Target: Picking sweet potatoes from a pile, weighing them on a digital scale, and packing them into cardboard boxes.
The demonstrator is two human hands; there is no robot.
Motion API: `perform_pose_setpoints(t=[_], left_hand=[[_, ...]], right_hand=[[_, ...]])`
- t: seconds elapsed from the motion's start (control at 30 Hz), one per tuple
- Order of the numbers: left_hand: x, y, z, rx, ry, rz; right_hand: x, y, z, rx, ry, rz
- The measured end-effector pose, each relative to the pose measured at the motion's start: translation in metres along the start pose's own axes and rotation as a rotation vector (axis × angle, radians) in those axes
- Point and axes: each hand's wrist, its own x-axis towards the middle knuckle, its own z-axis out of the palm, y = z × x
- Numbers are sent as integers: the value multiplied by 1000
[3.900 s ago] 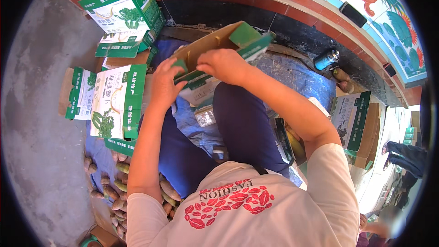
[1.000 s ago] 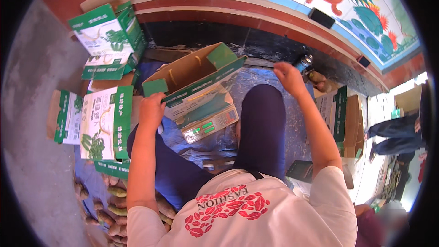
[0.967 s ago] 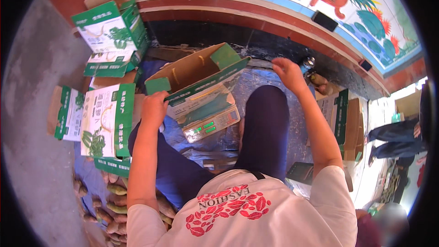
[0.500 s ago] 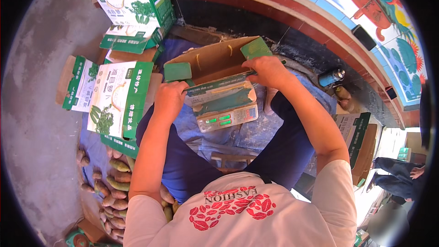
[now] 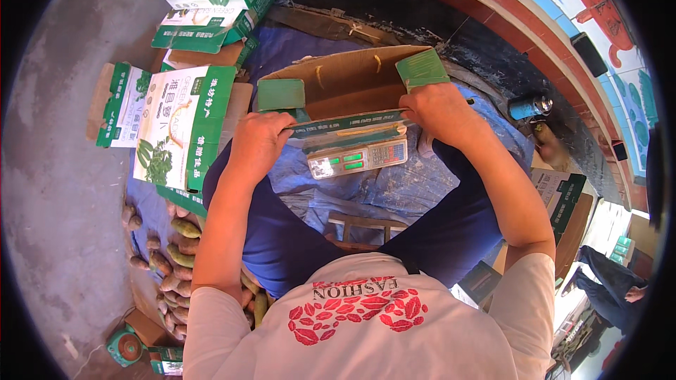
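Note:
An open cardboard carton (image 5: 352, 91), brown inside with green end flaps and yellow cord handles, stands before me above a digital scale (image 5: 359, 160). The scale's green displays are lit, and the carton hides its far part. My left hand (image 5: 262, 142) is closed on the left end of the carton's near upper edge. At the right end of that edge, beside the green flap, my right hand (image 5: 438, 111) grips the carton too. From here the inside of the carton shows only its far wall; its bottom is hidden.
Printed green-and-white cartons (image 5: 183, 127) stand at left. Below them lie several root vegetables (image 5: 184, 260), green and brownish. A blue flask (image 5: 529, 106) stands by the wall at right. Blue sheeting (image 5: 296, 193) covers the floor, with a low wooden stool (image 5: 366, 227) between my legs.
The carton's near wall has tilted, so its outer face shows much narrower. Both hands keep their hold on the edge. The whole view has shifted slightly.

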Motion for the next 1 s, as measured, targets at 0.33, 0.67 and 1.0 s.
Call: perform_pose_setpoints(t=[0.33, 0.67, 1.0], left_hand=[[-11, 18, -11, 35, -118, -20], [-48, 27, -50, 14, 357, -134], [-215, -96, 4, 103, 481, -574]], right_hand=[[-9, -2, 1, -6, -119, 15], [-7, -6, -8, 71, -56, 22], [5, -20, -15, 185, 62, -132]])
